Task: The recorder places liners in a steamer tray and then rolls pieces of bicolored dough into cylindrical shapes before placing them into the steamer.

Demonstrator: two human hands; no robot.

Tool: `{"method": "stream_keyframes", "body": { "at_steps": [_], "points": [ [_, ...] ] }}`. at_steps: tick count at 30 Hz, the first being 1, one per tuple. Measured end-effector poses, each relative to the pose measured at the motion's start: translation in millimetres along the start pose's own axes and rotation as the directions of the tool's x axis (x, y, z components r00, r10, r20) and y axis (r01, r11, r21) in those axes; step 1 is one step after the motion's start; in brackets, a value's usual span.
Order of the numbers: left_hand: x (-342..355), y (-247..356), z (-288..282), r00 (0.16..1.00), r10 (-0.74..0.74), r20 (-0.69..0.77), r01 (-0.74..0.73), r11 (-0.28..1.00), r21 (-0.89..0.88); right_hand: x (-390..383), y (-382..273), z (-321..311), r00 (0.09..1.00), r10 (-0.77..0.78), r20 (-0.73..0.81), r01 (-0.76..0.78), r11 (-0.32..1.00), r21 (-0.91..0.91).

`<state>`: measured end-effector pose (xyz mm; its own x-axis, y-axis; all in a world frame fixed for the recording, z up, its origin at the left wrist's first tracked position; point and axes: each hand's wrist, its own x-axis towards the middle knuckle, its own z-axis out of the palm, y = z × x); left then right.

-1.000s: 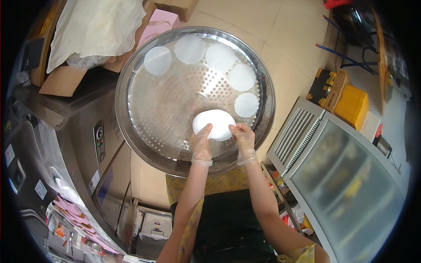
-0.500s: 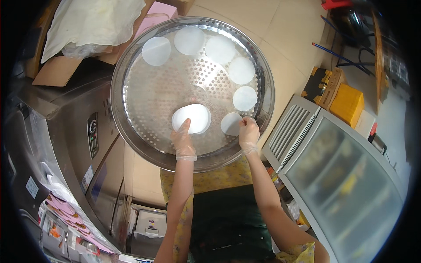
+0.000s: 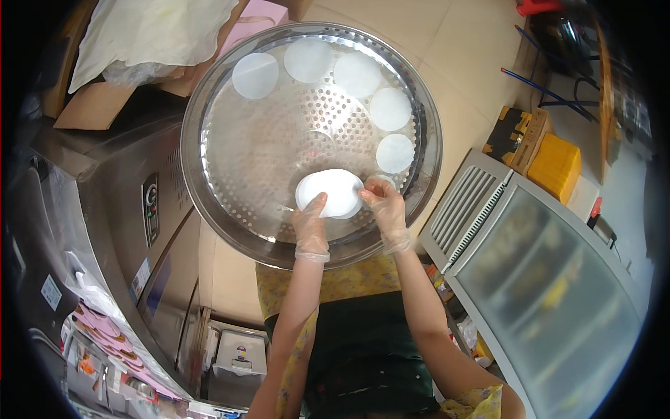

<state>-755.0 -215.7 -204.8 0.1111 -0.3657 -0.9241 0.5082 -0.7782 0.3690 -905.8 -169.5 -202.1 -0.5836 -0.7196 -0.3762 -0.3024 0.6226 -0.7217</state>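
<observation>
A large round perforated steel tray [image 3: 192, 140] is in front of me. Several thin white paper discs [image 3: 391, 108] lie along its far and right edge, one partly hidden under my right hand. My left hand [image 3: 309, 225], in a clear plastic glove, grips a stack of white discs [image 3: 328, 187] over the tray's lower middle, thumb on top. My right hand [image 3: 384, 213], gloved likewise, pinches the right edge of that stack.
A steel appliance with a control panel [image 3: 150, 209] stands at left, with a cardboard box [image 3: 91, 112] and pale bag above it. At right are a grey glass-topped unit [image 3: 537, 293], yellow box [image 3: 551, 171] and blue metal legs [image 3: 544, 91]. Tiled floor [image 3: 447, 70] surrounds the tray.
Half a second ago my right hand was at a newly laid disc on the lower right; it has moved left back onto the stack. My left hand has shifted slightly right with the stack.
</observation>
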Motion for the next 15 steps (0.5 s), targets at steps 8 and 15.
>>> {"method": "stream_keyframes", "body": {
  "at_steps": [8,15],
  "points": [
    [7,14,-8,0.992,0.037,-0.122,-0.037,0.999,0.002,-16,20,13,0.907,0.403,0.122,-0.415,0.905,0.092],
    [23,38,-30,0.963,0.228,-0.141,-0.225,0.974,0.038,-41,33,28,0.939,0.343,0.038,-0.31,0.888,-0.34]
  ]
}}
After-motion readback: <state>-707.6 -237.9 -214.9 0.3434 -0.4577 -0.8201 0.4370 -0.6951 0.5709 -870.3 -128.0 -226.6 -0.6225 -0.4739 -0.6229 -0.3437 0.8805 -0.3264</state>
